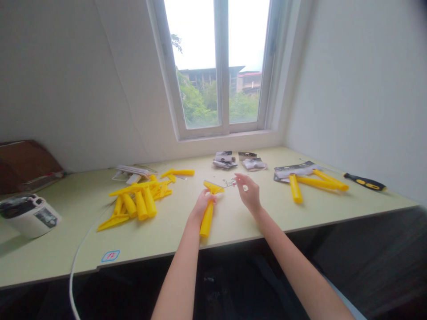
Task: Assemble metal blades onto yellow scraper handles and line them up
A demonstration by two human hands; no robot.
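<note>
A yellow scraper (207, 218) with a wide flat head is gripped near its neck by my left hand (200, 205), fingers closed around it. Its handle points down toward the table's front edge. My right hand (248, 191) is to the right of the scraper head, fingers curled in a pinch. From these fingertips a thin metal rod (227, 186) with a reddish bit runs to the scraper head; its exact kind is too small to tell. Behind the rod lie several small metal pieces (228, 181), perhaps screws.
Several yellow scraper parts (142, 202) lie piled at left, beside a white container (31, 215) and a white cable (75, 262). Packets (224, 160) lie below the window. At right are packaged yellow-handled scrapers (310, 180) and a black-and-yellow screwdriver (365, 182).
</note>
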